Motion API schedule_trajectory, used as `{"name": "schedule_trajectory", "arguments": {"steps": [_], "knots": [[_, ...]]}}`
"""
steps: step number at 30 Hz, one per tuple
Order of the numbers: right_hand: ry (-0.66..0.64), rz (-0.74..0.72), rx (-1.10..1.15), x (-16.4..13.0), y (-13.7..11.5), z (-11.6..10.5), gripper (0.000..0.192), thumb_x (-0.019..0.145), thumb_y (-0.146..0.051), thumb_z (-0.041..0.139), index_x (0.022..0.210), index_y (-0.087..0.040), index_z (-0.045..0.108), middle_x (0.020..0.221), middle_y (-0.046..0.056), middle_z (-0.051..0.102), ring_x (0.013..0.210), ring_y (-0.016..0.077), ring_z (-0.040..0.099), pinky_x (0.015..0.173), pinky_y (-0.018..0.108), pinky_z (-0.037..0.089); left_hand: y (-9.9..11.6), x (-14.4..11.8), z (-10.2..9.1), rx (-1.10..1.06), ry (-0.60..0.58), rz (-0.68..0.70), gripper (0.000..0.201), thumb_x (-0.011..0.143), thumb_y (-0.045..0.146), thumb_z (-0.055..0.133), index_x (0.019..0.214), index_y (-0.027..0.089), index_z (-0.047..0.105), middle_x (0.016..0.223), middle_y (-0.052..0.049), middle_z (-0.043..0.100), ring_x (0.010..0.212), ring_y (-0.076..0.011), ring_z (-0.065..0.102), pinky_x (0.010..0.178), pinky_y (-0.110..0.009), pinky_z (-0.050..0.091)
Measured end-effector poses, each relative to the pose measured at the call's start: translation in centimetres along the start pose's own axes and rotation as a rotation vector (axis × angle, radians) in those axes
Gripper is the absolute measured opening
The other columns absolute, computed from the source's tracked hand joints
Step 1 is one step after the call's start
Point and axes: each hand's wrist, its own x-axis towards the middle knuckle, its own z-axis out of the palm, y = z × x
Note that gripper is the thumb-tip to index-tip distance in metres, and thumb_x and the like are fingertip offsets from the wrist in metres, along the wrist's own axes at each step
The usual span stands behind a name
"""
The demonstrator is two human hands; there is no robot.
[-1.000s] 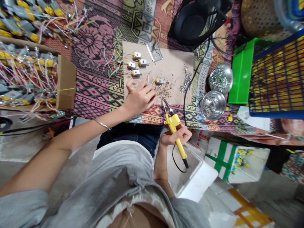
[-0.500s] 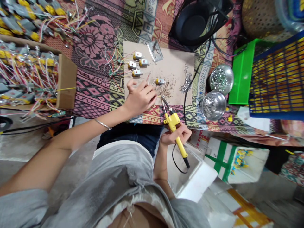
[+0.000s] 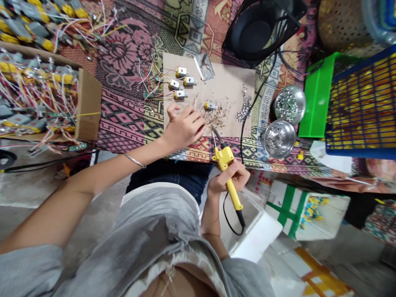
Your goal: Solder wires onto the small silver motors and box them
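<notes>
**Soldering station, hands at the board**

Landmark: flat tan cardboard work sheet [image 3: 227, 88] on the patterned cloth.

Right hand [image 3: 230, 180], just off the sheet's near edge, fingers curled closed round the yellow-handled soldering iron [image 3: 227, 165]; its dark tip reaches onto the sheet's near edge.

Left hand [image 3: 184, 126] rests on the sheet's near-left part, fingers bent, pinching thin wires (exact grip hidden). A small silver motor with yellow end cap [image 3: 210, 106] lies just beyond the fingertips.

Four similar wired motors [image 3: 181, 82] sit at the sheet's far-left corner. Two shiny metal bowls [image 3: 284, 121] stand right of the sheet.
</notes>
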Motion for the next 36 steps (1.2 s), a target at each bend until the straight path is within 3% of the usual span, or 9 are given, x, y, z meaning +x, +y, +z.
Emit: {"name": "schedule_trajectory", "arguments": {"steps": [9, 12, 16, 24, 29, 36], "knots": [[-0.108, -0.133, -0.123, -0.4, 0.8, -0.8, 0.01, 0.101, -0.033, 0.057, 0.094, -0.026, 0.056, 0.083, -0.001, 0.059, 0.077, 0.0149, 0.064, 0.076, 0.036, 0.056, 0.0, 0.0, 0.0, -0.004, 0.009, -0.009, 0.023, 0.109, 0.026, 0.054, 0.102, 0.017, 0.074, 0.111, -0.012, 0.077, 0.122, -0.0369, 0.065, 0.107, -0.06, 0.03], [-0.036, -0.135, -0.16, -1.0, 1.0, -0.8, 0.011, 0.101, -0.036, 0.054, 0.096, -0.027, 0.054, 0.084, 0.001, 0.059, 0.077, 0.0165, 0.065, 0.073, 0.037, 0.056, 0.0, 0.0, 0.0, 0.002, 0.01, -0.003, 0.025, 0.11, 0.026, 0.052, 0.102, 0.018, 0.074, 0.111, -0.011, 0.077, 0.122, -0.0366, 0.065, 0.107, -0.06, 0.03], [0.168, -0.167, -0.121, -1.4, 0.9, -0.2, 0.014, 0.101, -0.038, 0.051, 0.093, -0.028, 0.05, 0.078, -0.001, 0.052, 0.066, 0.0156, 0.057, 0.062, 0.034, 0.047, 0.0, 0.0, 0.0, 0.002, 0.009, -0.001, 0.024, 0.109, 0.026, 0.053, 0.101, 0.018, 0.074, 0.112, -0.011, 0.078, 0.122, -0.0364, 0.065, 0.106, -0.06, 0.029], [0.326, 0.12, -0.059, 2.8, 2.2, 3.3, 0.032, 0.1, -0.054, 0.048, 0.084, -0.027, 0.042, 0.08, -0.002, 0.043, 0.069, 0.0143, 0.051, 0.065, 0.035, 0.049, -0.1, 0.1, 0.2, 0.044, 0.027, 0.024, 0.024, 0.109, 0.025, 0.052, 0.101, 0.017, 0.074, 0.109, -0.011, 0.077, 0.12, -0.0355, 0.065, 0.105, -0.057, 0.032], [0.184, 0.375, 0.1, 4.8, 3.3, 4.2, 0.034, 0.099, -0.058, 0.048, 0.089, -0.027, 0.043, 0.085, -0.002, 0.045, 0.07, 0.0124, 0.054, 0.06, 0.029, 0.048, 0.2, 0.2, -0.3, 0.039, 0.022, 0.021, 0.023, 0.108, 0.023, 0.054, 0.099, 0.018, 0.075, 0.108, -0.011, 0.078, 0.117, -0.0354, 0.067, 0.104, -0.058, 0.03], [0.137, 0.479, 0.086, 4.2, 3.6, 3.7, 0.038, 0.097, -0.064, 0.046, 0.092, -0.027, 0.041, 0.087, -0.001, 0.046, 0.07, 0.0119, 0.054, 0.056, 0.026, 0.043, 0.0, 0.2, -0.3, 0.061, 0.039, 0.022, 0.021, 0.107, 0.024, 0.055, 0.099, 0.018, 0.073, 0.105, -0.01, 0.078, 0.113, -0.0338, 0.067, 0.103, -0.055, 0.03]]}}
